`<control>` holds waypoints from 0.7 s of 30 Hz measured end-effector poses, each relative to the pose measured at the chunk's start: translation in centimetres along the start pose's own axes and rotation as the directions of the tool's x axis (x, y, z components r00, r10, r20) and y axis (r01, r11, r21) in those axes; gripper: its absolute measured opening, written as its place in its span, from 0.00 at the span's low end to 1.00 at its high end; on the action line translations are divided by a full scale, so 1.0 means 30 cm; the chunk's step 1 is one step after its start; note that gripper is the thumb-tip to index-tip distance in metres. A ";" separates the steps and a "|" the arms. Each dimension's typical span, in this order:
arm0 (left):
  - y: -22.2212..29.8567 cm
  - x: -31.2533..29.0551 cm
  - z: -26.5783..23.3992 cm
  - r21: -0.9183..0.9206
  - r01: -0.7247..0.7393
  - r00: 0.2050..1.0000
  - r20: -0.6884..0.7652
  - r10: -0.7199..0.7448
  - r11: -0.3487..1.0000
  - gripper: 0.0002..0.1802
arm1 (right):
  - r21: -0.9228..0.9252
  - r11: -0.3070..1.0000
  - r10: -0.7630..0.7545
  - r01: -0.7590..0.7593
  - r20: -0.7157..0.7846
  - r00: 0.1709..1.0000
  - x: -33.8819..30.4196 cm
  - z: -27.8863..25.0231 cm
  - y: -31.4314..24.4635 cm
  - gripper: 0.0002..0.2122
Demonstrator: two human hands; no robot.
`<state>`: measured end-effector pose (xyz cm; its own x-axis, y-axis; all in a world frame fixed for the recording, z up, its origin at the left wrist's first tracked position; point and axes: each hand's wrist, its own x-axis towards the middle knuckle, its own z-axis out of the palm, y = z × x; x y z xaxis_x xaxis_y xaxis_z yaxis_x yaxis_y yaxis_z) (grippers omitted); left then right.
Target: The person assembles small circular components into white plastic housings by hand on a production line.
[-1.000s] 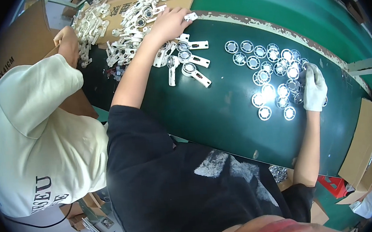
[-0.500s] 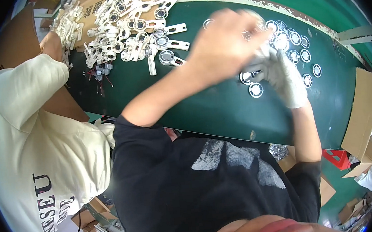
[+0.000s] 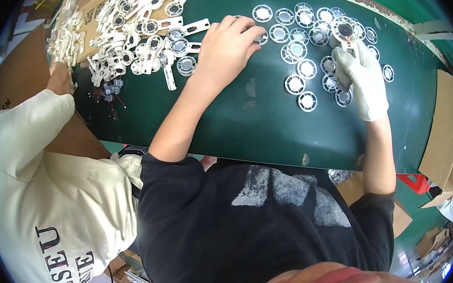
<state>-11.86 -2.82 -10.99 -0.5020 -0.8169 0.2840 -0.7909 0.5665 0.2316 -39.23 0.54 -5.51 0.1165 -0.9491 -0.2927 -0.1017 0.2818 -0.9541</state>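
Observation:
My bare left hand (image 3: 228,51) is low over the table, thumb and fingers curled round the edge of a round spoked cover (image 3: 262,37); part of that cover lies under the fingers. In a pale work glove, my right hand (image 3: 360,78) grips the handle of a white plastic housing with a round, dark-centred head (image 3: 343,31). Several loose round spoked covers (image 3: 307,101) lie between and around my hands. Left of my left hand is a heap of similar white housings (image 3: 149,62), some with round covers on their heads.
Small grey motors with thin wires (image 3: 111,89) lie by the heap. A co-worker in a cream shirt (image 3: 80,192) stands at my left, one hand (image 3: 59,78) at the pile. The green table (image 3: 247,134) has a cardboard box (image 3: 447,138) at its right end.
My left hand has moved left, away from my right hand, down to a cover on the table. The right hand has shifted slightly right, and the housing in it now shows plainly.

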 end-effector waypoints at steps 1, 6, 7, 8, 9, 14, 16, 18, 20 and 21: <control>0.001 -0.001 -0.001 0.041 -0.026 0.999 -0.032 0.028 0.999 0.17 | 0.011 1.000 -0.027 0.027 0.014 1.000 0.001 0.002 0.009 0.13; 0.019 -0.012 0.032 0.096 -0.063 0.989 -0.128 0.075 0.993 0.15 | -0.064 0.997 -0.038 0.040 0.034 0.999 -0.012 0.003 0.021 0.13; 0.027 -0.018 0.042 0.115 -0.036 0.990 -0.133 0.051 0.993 0.13 | -0.145 0.989 0.006 0.002 0.054 0.999 -0.015 0.001 0.009 0.13; 0.033 -0.022 0.048 0.134 -0.008 0.990 -0.139 0.027 0.991 0.11 | -0.226 0.974 0.053 -0.035 0.071 0.996 -0.017 -0.003 -0.011 0.12; 0.031 -0.023 0.047 0.129 0.001 0.993 -0.119 0.014 0.992 0.08 | -0.251 0.961 0.151 -0.118 0.117 0.982 -0.007 -0.015 -0.019 0.13; 0.032 -0.013 0.062 0.091 -0.034 0.989 -0.142 0.047 0.995 0.05 | -0.321 0.946 0.106 -0.049 0.162 0.981 -0.014 -0.006 -0.032 0.13; 0.027 -0.011 0.063 0.077 0.001 0.984 -0.176 0.013 0.997 0.08 | -0.325 0.944 0.117 -0.053 0.183 0.976 -0.016 -0.003 -0.037 0.13; 0.030 -0.018 0.055 0.033 -0.004 0.979 -0.203 0.011 0.999 0.12 | -0.343 0.933 0.167 -0.106 0.153 0.974 -0.021 0.003 -0.037 0.13; 0.054 -0.016 0.022 -0.036 -0.020 0.982 -0.190 0.013 0.999 0.24 | -0.344 0.934 0.155 -0.095 0.149 0.977 -0.022 -0.001 -0.028 0.13; 0.067 -0.017 0.012 -0.027 -0.025 0.987 -0.161 0.021 0.999 0.27 | -0.337 0.936 0.169 -0.105 0.166 0.972 -0.020 -0.009 -0.018 0.13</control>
<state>-13.32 -1.30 -11.01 -0.4553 -0.7769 0.4349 -0.7680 0.5898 0.2497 -39.51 0.93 -4.80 0.2596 -0.8514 -0.4558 -0.4402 0.3158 -0.8405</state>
